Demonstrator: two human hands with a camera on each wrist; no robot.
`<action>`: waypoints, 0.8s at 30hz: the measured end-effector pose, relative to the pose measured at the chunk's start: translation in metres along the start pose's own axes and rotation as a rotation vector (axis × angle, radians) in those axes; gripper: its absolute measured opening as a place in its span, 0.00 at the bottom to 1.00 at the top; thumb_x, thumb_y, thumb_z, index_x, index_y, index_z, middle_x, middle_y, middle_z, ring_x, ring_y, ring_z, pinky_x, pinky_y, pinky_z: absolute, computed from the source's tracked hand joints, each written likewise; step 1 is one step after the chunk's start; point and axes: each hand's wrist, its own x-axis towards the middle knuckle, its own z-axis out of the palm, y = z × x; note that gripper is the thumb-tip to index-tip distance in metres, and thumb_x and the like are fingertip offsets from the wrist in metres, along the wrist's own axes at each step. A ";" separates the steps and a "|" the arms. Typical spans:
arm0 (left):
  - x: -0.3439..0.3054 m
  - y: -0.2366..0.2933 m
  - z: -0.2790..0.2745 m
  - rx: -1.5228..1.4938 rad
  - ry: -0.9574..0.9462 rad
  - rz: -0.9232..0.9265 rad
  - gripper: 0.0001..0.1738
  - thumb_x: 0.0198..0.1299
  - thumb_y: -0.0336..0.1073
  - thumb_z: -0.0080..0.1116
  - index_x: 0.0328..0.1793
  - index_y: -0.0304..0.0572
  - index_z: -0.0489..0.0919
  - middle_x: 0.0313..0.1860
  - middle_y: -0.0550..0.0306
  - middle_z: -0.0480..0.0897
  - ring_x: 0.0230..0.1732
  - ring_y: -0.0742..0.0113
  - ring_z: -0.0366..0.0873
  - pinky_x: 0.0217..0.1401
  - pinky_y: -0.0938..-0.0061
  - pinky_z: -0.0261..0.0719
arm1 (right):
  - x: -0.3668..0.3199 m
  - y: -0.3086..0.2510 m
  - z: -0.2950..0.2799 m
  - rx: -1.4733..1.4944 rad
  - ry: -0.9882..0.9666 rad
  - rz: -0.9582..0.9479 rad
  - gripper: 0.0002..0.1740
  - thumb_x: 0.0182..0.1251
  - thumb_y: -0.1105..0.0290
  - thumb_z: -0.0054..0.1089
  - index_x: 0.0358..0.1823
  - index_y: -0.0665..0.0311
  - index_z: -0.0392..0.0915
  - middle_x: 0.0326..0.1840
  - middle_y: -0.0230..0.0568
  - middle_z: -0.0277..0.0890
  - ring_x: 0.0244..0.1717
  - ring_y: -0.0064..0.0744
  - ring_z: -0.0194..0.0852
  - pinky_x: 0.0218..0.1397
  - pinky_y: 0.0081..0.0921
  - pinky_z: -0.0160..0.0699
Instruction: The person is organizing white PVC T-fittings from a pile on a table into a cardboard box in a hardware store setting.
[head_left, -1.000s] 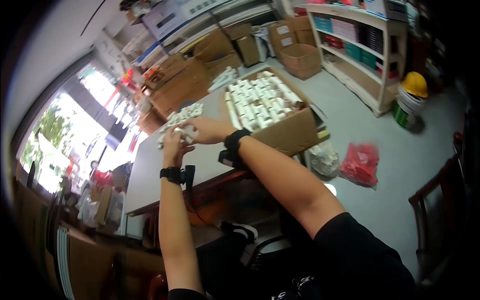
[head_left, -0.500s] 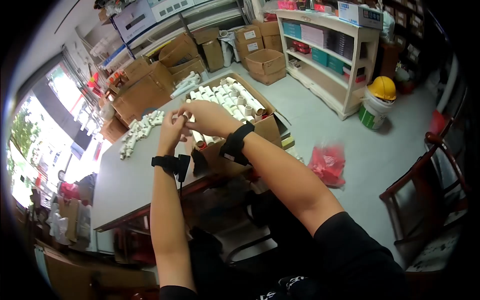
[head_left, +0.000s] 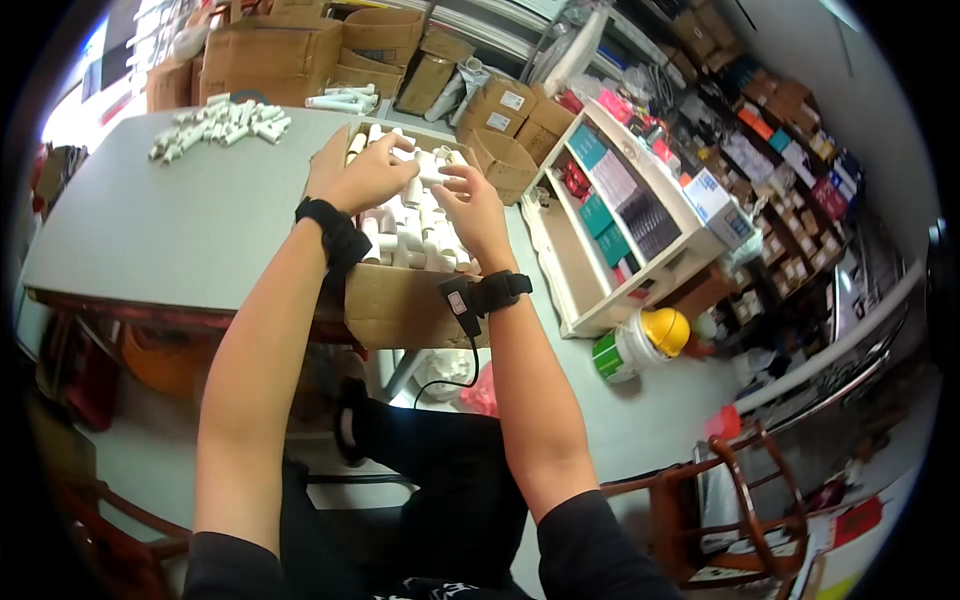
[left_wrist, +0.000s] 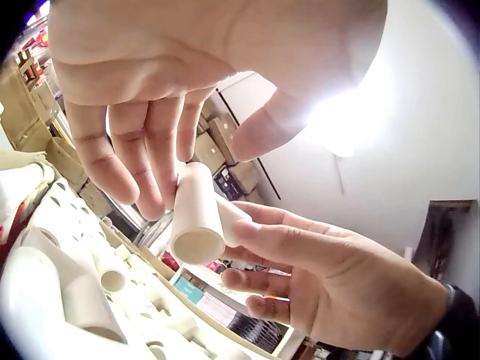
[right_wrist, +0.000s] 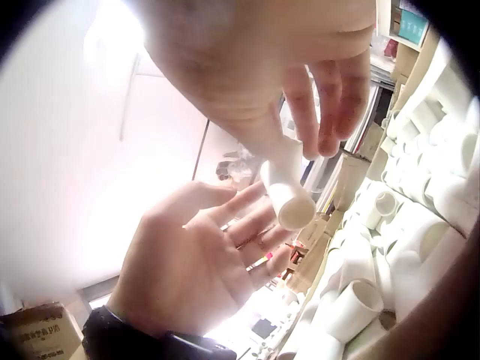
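Observation:
A white plastic pipe tee [left_wrist: 196, 214] hangs above an open cardboard box [head_left: 405, 310] packed with similar white pipe fittings [head_left: 410, 235]. My right hand [head_left: 474, 212] pinches its side branch between thumb and forefinger, the other fingers bent loosely below in the left wrist view. My left hand [head_left: 372, 178] is at the tee's other side. Its fingers [left_wrist: 156, 146] extend close along the tube and its thumb stands away from it. In the right wrist view the left palm [right_wrist: 196, 266] faces the tee with fingers spread behind it.
The box stands at the right end of a grey table [head_left: 190, 230]. A loose pile of white fittings [head_left: 225, 125] lies on the table's far left. Beyond are cardboard boxes [head_left: 268, 62] and a white shelf unit [head_left: 600, 275]. A bucket with a yellow helmet [head_left: 664, 331] stands on the floor.
My hands have moved from over the table, beside the fittings pile, to above the box, and have drawn apart around the tee. The head view has turned to the right.

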 end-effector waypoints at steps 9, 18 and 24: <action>0.040 -0.070 0.005 0.027 -0.152 -0.051 0.23 0.62 0.44 0.42 0.48 0.31 0.79 0.46 0.44 0.82 0.50 0.58 0.77 0.57 0.71 0.68 | 0.010 0.024 0.014 -0.171 -0.146 0.091 0.18 0.59 0.65 0.62 0.49 0.65 0.77 0.38 0.48 0.83 0.39 0.37 0.82 0.42 0.28 0.77; 0.037 -0.077 -0.004 0.389 -0.008 -0.164 0.24 0.54 0.45 0.44 0.50 0.42 0.80 0.49 0.44 0.81 0.51 0.46 0.77 0.60 0.60 0.70 | 0.014 0.025 0.020 -0.259 -0.186 0.112 0.16 0.57 0.68 0.63 0.47 0.63 0.80 0.36 0.48 0.82 0.38 0.38 0.82 0.42 0.29 0.77; 0.032 -0.086 -0.006 0.495 0.029 -0.194 0.25 0.54 0.46 0.46 0.55 0.44 0.79 0.53 0.42 0.80 0.57 0.44 0.74 0.63 0.59 0.68 | 0.016 0.022 0.022 -0.296 -0.189 0.126 0.14 0.57 0.67 0.62 0.45 0.61 0.81 0.35 0.46 0.83 0.37 0.38 0.81 0.43 0.29 0.77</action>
